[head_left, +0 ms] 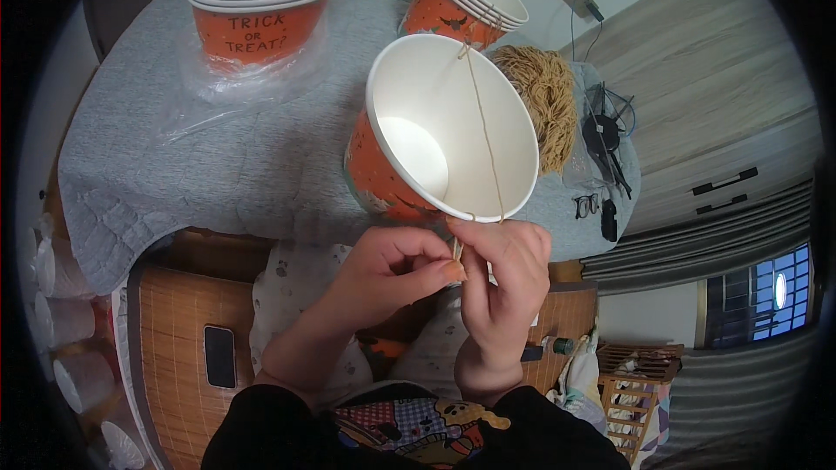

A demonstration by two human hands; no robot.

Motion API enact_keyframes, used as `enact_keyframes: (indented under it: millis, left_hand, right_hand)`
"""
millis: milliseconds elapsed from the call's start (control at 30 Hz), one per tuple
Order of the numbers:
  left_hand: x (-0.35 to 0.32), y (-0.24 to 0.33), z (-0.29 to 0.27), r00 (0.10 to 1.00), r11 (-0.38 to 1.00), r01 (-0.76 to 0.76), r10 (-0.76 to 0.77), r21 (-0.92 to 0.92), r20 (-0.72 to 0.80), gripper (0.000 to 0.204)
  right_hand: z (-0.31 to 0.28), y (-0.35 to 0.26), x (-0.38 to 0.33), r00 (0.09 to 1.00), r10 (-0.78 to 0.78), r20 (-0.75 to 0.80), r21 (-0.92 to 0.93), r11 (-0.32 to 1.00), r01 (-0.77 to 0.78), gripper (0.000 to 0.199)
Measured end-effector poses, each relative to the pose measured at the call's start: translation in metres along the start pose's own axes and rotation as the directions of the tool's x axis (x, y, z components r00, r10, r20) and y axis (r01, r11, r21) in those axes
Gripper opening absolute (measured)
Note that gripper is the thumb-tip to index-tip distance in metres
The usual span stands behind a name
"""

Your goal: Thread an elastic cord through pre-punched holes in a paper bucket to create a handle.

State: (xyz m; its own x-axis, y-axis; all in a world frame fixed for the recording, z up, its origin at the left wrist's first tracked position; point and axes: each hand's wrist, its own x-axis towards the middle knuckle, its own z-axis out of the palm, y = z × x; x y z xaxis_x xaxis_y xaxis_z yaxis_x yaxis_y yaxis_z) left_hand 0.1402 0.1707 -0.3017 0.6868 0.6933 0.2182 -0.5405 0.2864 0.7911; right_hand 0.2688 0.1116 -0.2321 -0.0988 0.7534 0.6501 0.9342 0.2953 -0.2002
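Grey-clothed table (174,165) bearing two cup stacks at far edge; orange paper cup (440,135) tilted mouth-up off near edge, presumably for threading; left hand (383,274) and right hand (505,274) pinching tan string (483,122) at rim.

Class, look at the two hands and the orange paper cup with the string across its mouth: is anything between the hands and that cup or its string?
Nothing visible. The left hand and right hand pinch the string just below the rim of the orange paper cup. The cup stacks and the twine bundle lie beyond it on the grey cloth.
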Motion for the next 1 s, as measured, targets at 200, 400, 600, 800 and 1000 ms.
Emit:
enact_keyframes:
  millis: [200,400,600,800,1000]
  left_hand:
    - [-0.002,0.0,0.002,0.998,0.998,-0.045,0.046,0.037,-0.031,0.007]
    - [0.0,-0.01,0.003,0.99,0.999,-0.042,0.038,-0.024,-0.137,0.009]
    - [-0.001,-0.01,0.005,0.982,0.996,-0.084,0.082,-0.004,-0.173,0.012]
    - [-0.006,-0.008,0.004,0.966,0.973,-0.185,0.205,0.136,-0.156,0.012]
    - [0.0,-0.011,0.013,0.931,0.946,-0.283,0.311,0.16,-0.192,0.014]
  right_hand:
    - [0.0,0.004,-0.001,1.0,-0.005,0.009,0.03,1.0,0.004,0.032]
    - [0.005,0.01,-0.016,0.974,-0.03,-0.223,0.159,0.985,0.066,0.029]
    - [0.006,0.012,-0.023,0.957,-0.145,-0.251,0.082,0.982,0.17,0.025]
    - [0.005,0.017,-0.027,0.955,-0.126,-0.267,0.1,0.982,0.158,0.026]
    - [0.007,0.011,-0.025,0.969,-0.037,-0.242,0.167,0.983,0.079,0.026]
